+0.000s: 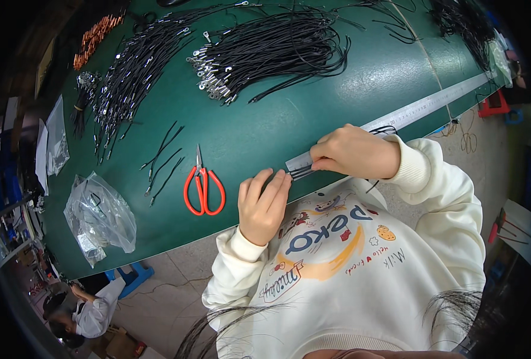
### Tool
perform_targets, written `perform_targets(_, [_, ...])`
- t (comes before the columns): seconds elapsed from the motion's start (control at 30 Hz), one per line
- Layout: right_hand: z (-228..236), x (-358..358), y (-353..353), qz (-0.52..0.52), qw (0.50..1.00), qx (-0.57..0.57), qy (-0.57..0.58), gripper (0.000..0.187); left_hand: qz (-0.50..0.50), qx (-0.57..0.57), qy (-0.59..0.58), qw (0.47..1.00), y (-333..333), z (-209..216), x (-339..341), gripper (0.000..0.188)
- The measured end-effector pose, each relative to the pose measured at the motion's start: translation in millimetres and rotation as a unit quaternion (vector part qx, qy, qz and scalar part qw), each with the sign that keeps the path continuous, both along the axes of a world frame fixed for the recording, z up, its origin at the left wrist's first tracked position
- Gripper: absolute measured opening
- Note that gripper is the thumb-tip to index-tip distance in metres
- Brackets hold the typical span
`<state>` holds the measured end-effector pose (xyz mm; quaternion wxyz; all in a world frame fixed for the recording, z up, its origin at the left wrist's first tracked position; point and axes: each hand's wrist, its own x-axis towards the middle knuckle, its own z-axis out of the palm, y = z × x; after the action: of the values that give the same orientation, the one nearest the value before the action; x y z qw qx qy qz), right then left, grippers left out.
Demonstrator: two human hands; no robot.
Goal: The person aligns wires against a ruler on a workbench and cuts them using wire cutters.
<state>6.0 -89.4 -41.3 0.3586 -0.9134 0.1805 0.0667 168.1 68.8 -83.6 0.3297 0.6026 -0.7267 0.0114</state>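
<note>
Black cables stretch between my two hands, lying along the end of a long steel ruler by the table's near edge. My left hand is closed on their ends, the fingertips pressed at the ruler's end. Gripping the same cables a little further along, my right hand has thumb and fingers pinched together. Loops of cable show beyond its wrist. Left of my left hand lie red-handled scissors, points away from me. Several short black cable pieces rest beside them.
A big bundle of black cables with silver ring terminals lies at the far middle of the green table. Another cable pile is to its left, near copper-coloured pieces. Clear plastic bags lie at left. A person sits lower left.
</note>
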Motion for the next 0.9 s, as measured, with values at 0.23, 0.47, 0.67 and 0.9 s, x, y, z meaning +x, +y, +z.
perform_targets(0.23, [-1, -7, -1, -0.006, 0.999, -0.011, -0.042, 0.018, 0.012, 0.013, 0.044, 0.999, -4, 3, -1, 0.024])
perform_targets(0.47, [2, -4, 3, -0.012, 0.999, -0.029, 0.005, 0.018, -0.013, 0.013, -0.014, 1.0, 0, -1, -6, 0.023])
perform_targets(0.67, [0, -5, 4, -0.015, 0.999, -0.041, -0.001, 0.016, 0.023, 0.001, 0.017, 1.0, 0, 0, -14, 0.026])
perform_targets(0.9, [-4, -4, 4, -0.028, 0.999, -0.031, -0.021, 0.015, 0.091, -0.003, 0.055, 0.994, -1, -5, -26, 0.021])
